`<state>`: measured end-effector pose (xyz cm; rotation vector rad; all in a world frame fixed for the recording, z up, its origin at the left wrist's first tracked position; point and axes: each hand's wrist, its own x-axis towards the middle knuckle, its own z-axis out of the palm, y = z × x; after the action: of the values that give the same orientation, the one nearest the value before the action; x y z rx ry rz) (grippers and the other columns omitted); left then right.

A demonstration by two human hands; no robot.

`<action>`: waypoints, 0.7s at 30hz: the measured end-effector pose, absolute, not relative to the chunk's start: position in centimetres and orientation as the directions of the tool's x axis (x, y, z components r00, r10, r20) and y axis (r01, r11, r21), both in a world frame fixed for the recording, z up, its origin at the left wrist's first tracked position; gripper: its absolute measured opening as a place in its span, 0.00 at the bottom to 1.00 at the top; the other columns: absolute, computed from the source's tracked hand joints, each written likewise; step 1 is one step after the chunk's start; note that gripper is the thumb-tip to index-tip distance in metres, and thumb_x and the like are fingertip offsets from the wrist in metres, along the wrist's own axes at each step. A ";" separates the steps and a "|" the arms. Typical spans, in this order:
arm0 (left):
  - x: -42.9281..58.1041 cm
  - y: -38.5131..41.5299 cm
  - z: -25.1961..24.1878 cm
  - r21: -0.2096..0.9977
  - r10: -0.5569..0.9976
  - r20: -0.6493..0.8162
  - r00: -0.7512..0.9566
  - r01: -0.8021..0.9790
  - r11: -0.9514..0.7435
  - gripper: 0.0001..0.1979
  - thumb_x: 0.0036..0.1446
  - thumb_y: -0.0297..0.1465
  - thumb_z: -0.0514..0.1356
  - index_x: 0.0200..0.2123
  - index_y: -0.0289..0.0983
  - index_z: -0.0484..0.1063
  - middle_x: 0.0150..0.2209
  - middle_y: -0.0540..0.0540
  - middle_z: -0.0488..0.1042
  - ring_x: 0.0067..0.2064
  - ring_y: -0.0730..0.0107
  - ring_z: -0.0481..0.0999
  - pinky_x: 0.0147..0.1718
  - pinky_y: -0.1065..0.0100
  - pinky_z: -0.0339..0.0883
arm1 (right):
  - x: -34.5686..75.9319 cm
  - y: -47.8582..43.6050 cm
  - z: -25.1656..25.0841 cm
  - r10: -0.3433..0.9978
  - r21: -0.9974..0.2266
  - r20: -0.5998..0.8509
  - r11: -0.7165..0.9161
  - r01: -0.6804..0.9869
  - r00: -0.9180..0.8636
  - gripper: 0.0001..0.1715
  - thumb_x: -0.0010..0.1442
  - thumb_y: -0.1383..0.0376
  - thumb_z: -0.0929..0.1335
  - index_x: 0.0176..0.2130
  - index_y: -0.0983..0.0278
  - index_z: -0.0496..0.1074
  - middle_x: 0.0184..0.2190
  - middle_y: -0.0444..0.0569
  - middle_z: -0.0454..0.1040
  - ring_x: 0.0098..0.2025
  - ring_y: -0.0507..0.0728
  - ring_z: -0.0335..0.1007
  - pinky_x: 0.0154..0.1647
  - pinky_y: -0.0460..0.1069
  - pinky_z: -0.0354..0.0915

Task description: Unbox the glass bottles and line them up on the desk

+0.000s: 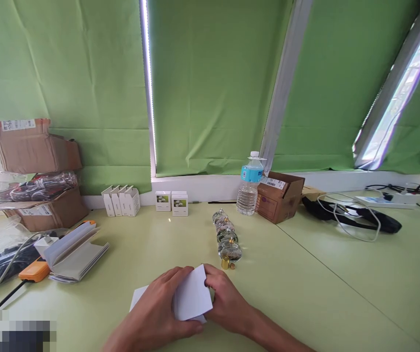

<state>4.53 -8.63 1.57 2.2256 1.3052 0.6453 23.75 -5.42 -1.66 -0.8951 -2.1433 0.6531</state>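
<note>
Both my hands meet on a small white carton [192, 296] near the front of the pale green table [305, 293]. My left hand [160, 313] grips its left side, fingers curled over the top and thumb below. My right hand [228, 303] pinches its right edge. A flat white flap sticks out to the left under my left hand. Just beyond my hands lies a row of clear glass bottles with gold caps [227, 239], running away from me.
Small white boxes [121, 200] and two printed boxes [173, 202] line the back wall. A water bottle [250, 186] stands beside a brown cardboard box [281, 195]. A stack of flat white cartons [74, 254], an orange tool, bags and cardboard boxes crowd the left; a black bag and cables lie right.
</note>
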 end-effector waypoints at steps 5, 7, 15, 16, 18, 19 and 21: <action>4.5 -8.8 2.6 0.646 0.897 0.146 0.416 0.647 -0.406 0.37 0.40 0.40 0.70 0.55 0.49 0.63 0.50 0.49 0.71 0.49 0.57 0.72 0.44 0.64 0.66 | 24.1 -5.4 -0.4 0.742 -0.646 0.421 0.649 0.402 -0.521 0.04 0.48 0.71 0.69 0.27 0.63 0.69 0.30 0.44 0.67 0.31 0.52 0.63 0.32 0.45 0.58; 4.4 -8.7 2.7 0.651 0.896 0.140 0.422 0.643 -0.405 0.38 0.39 0.40 0.70 0.55 0.49 0.63 0.50 0.50 0.71 0.48 0.57 0.72 0.44 0.65 0.65 | 24.2 -5.3 -0.1 0.738 -0.636 0.427 0.656 0.406 -0.523 0.04 0.48 0.71 0.69 0.27 0.63 0.69 0.29 0.43 0.67 0.30 0.52 0.62 0.31 0.45 0.57; 4.2 -8.4 2.6 0.642 0.897 0.145 0.418 0.650 -0.407 0.37 0.37 0.39 0.71 0.52 0.49 0.64 0.45 0.52 0.72 0.44 0.61 0.72 0.39 0.68 0.65 | 24.5 -5.7 0.9 0.750 -0.631 0.416 0.646 0.431 -0.515 0.06 0.48 0.70 0.71 0.29 0.63 0.71 0.30 0.44 0.68 0.32 0.53 0.62 0.31 0.46 0.57; 4.2 -8.4 2.6 0.640 0.897 0.143 0.419 0.652 -0.407 0.36 0.37 0.39 0.71 0.52 0.49 0.65 0.45 0.53 0.72 0.44 0.62 0.72 0.38 0.68 0.65 | 24.6 -5.7 1.0 0.749 -0.632 0.414 0.646 0.429 -0.518 0.06 0.49 0.71 0.71 0.29 0.63 0.71 0.30 0.44 0.68 0.32 0.53 0.62 0.31 0.46 0.57; 4.1 -8.4 2.6 0.635 0.897 0.143 0.419 0.656 -0.408 0.36 0.37 0.39 0.71 0.52 0.49 0.65 0.44 0.53 0.72 0.43 0.62 0.72 0.37 0.69 0.65 | 24.8 -5.7 1.2 0.743 -0.626 0.416 0.652 0.427 -0.525 0.05 0.50 0.71 0.71 0.29 0.63 0.70 0.30 0.43 0.67 0.31 0.52 0.62 0.32 0.46 0.57; 4.1 -8.4 2.6 0.633 0.897 0.147 0.417 0.657 -0.409 0.37 0.37 0.39 0.71 0.53 0.50 0.64 0.44 0.53 0.72 0.43 0.63 0.72 0.38 0.69 0.65 | 24.9 -5.7 1.3 0.742 -0.621 0.416 0.655 0.432 -0.526 0.05 0.51 0.71 0.71 0.28 0.63 0.70 0.30 0.43 0.67 0.31 0.52 0.62 0.32 0.46 0.57; 3.9 -8.3 2.6 0.634 0.897 0.152 0.416 0.655 -0.412 0.38 0.37 0.39 0.71 0.54 0.49 0.63 0.45 0.52 0.72 0.44 0.62 0.72 0.39 0.68 0.65 | 25.2 -5.6 1.6 0.747 -0.607 0.411 0.652 0.453 -0.523 0.05 0.52 0.71 0.70 0.27 0.63 0.69 0.29 0.43 0.66 0.31 0.52 0.62 0.32 0.46 0.57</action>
<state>3.95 -8.28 2.59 2.1913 1.3147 0.6638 25.17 -5.57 1.56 -0.9263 -2.2040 0.5702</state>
